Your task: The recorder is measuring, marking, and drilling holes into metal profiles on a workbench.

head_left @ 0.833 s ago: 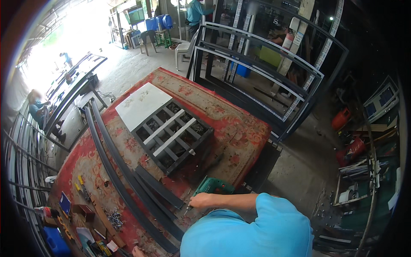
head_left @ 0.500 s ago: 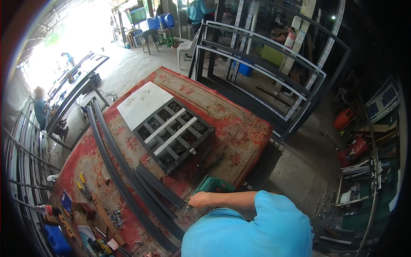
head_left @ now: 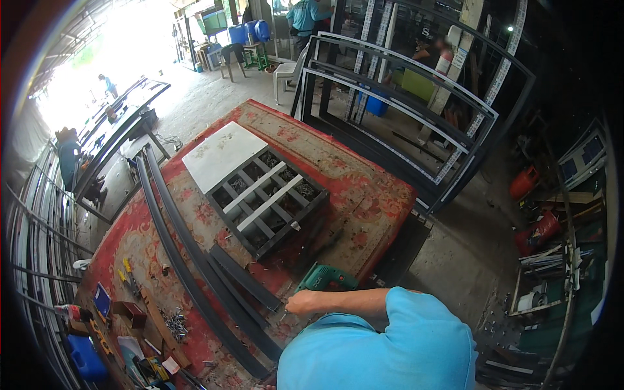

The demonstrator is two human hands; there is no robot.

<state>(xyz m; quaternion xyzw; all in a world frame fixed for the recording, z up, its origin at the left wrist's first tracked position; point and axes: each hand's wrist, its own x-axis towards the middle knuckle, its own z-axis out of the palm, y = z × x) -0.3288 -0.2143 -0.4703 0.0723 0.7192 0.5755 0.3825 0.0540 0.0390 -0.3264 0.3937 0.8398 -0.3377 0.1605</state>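
My right hand (head_left: pixel 300 302) is closed at the near edge of the carpeted table (head_left: pixel 364 227), its forearm reaching in from the right in a light blue sleeve. A small thin metallic piece shows just below the fingers, too small to name. Beside the hand, on its far side, lies a green power drill (head_left: pixel 328 277), partly hidden by my forearm. Close to the left of the hand are dark metal profiles (head_left: pixel 244 276), short and long. Of my left hand only a sliver of skin (head_left: pixel 266 387) appears at the lower edge; its fingers are hidden.
A sectioned box of small hardware (head_left: pixel 279 214) sits mid-table beside a white board (head_left: pixel 224 156). Pliers (head_left: pixel 127 276), loose screws (head_left: pixel 175 325) and a blue container (head_left: pixel 86 357) are at the left. Dark window frames (head_left: pixel 396 110) stand beyond. Other people work farther off.
The view has shifted slightly, so the table sits a little farther right. A sliver of skin at the lower edge has moved right. My right hand stays closed beside the drill.
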